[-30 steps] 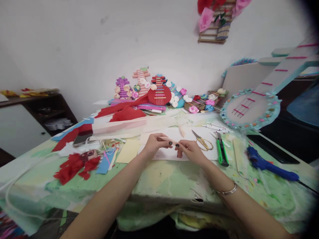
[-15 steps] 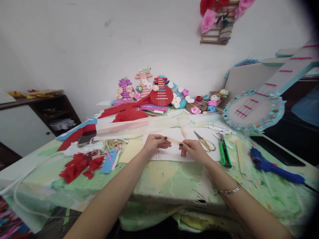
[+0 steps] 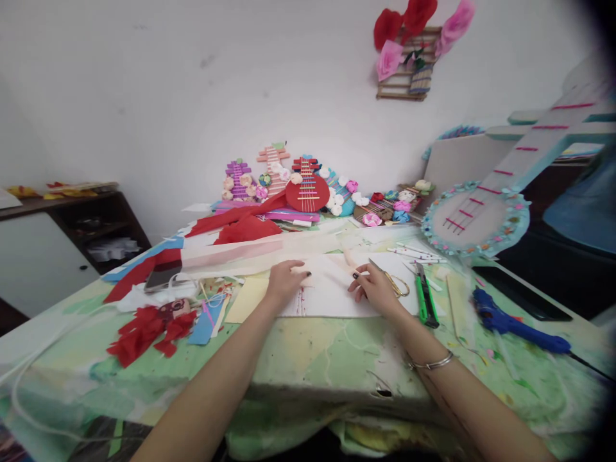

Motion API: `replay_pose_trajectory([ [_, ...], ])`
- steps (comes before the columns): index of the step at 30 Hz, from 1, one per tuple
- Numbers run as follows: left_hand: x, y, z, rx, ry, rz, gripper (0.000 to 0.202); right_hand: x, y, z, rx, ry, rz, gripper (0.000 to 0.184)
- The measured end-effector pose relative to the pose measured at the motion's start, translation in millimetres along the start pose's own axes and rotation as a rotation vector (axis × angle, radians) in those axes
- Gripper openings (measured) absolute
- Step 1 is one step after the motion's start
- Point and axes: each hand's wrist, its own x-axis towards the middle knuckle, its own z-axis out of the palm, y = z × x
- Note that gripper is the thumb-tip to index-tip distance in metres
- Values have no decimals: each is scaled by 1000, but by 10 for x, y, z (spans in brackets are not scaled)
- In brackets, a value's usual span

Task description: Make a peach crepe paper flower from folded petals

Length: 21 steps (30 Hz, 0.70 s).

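Observation:
My right hand (image 3: 374, 290), fingers bent and close together, pinches a pale, thin paper strip (image 3: 337, 269), blurred and sloping up to the left. A short gap away, my left hand (image 3: 287, 283) hovers with thumb and forefinger apart and nothing visible between them. Both are above a white sheet (image 3: 332, 307) with reddish marks near its left side. Behind the strip lies a small pale pink paper piece (image 3: 350, 257). Gold-handled scissors (image 3: 400, 285) lie beside my right hand, partly hidden by it, and a green utility knife (image 3: 425, 296) is just beyond them.
A blue glue gun (image 3: 520, 326) and a black phone-like slab (image 3: 522, 292) lie at right. Red crepe scraps (image 3: 139, 333), a white cable (image 3: 29, 372) and a cream sheet (image 3: 248, 300) are at left. Decorated toy lutes (image 3: 308, 192) line the wall; a large one (image 3: 474, 221) leans at right.
My hands have moved apart. The left has let go of the strip's end, and the strip now slants up from my right hand. The camera view has shifted slightly.

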Motion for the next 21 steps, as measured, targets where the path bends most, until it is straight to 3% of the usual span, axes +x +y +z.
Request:
replay_pose_trajectory([
  [4,-46,40,23,251,-186,133,13,7,26,-3,-14,57,57,16],
  [10,-87,128,-24,482,-254,208,23,-13,-6,-19,28,80,114,30],
  [21,-32,48,-130,437,-316,225,22,-39,-83,-9,97,57,72,25],
])
